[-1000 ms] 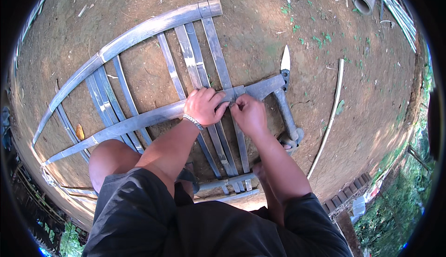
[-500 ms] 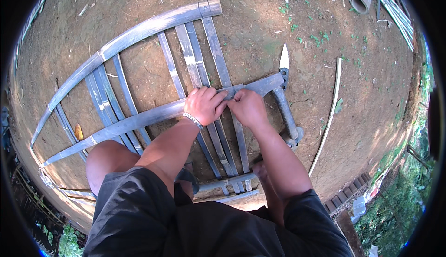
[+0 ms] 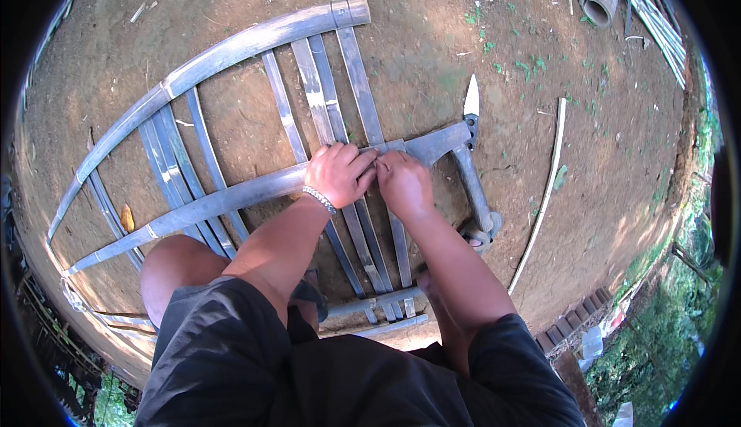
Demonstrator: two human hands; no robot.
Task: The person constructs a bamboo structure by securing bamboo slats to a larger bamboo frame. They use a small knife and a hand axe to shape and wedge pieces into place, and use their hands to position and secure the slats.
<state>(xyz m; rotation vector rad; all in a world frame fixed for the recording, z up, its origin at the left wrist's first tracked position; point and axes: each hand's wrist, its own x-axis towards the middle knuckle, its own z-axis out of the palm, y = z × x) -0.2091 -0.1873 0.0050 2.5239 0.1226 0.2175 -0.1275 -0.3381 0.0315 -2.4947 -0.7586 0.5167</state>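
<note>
Head view: the middle bamboo rail (image 3: 251, 188) lay directly under the hands, its long axis running from well left of them, slanting outward, to just past the right hand (image 3: 406, 184). That hand was nearer the rail's squared end; most of the length lay beyond the left hand (image 3: 332, 175), which rested on it. Both hands' fingertips were together, or nearly so, at a crossing slat (image 3: 359, 91); any pinched item could not be determined.
</note>
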